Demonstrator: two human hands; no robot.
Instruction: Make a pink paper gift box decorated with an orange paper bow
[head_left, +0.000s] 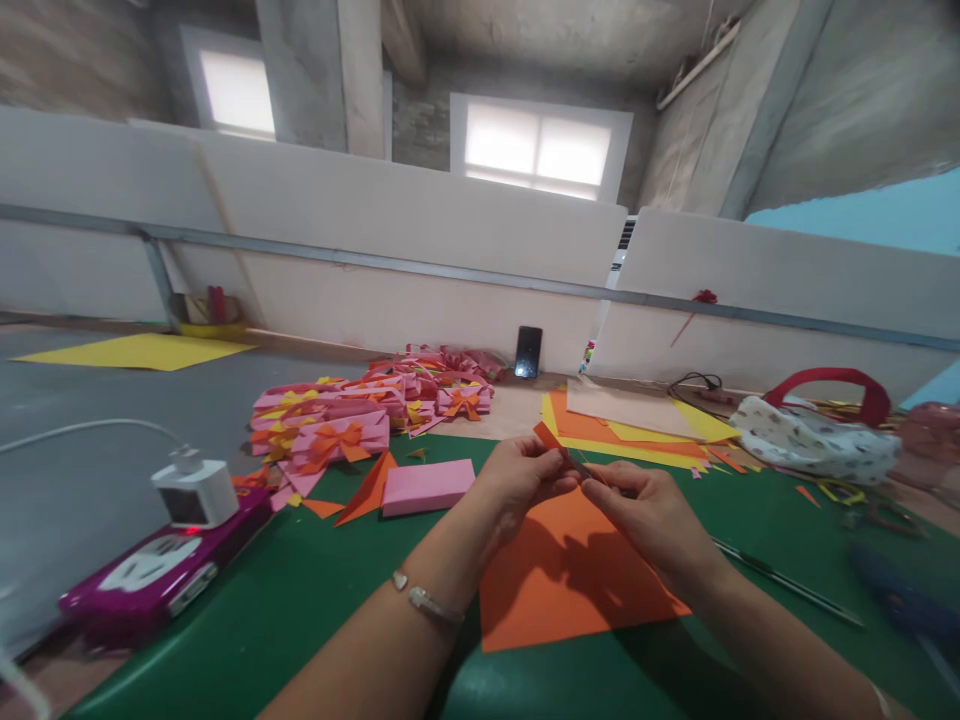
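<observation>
My left hand (517, 478) pinches a small orange paper strip (547, 436) between thumb and fingers. Against its lower end my right hand (651, 505) grips a slim dark tool (579, 465). It looks like a narrow blade, but the fingers cover most of it and I cannot tell its kind. Both hands are held close together over a large orange sheet (540, 600) on a green mat (315, 600). Left of my left hand lies a pink folded paper box (429, 487), with an orange folded triangle (369, 492) beside it.
Pink bags with orange bows (341, 440) are heaped back left. A phone (528, 352) leans on the white partition. Orange and yellow sheets (637, 430) lie behind my hands. A purple power strip (161, 575) holds a charger at left; a pen (787, 580) lies right.
</observation>
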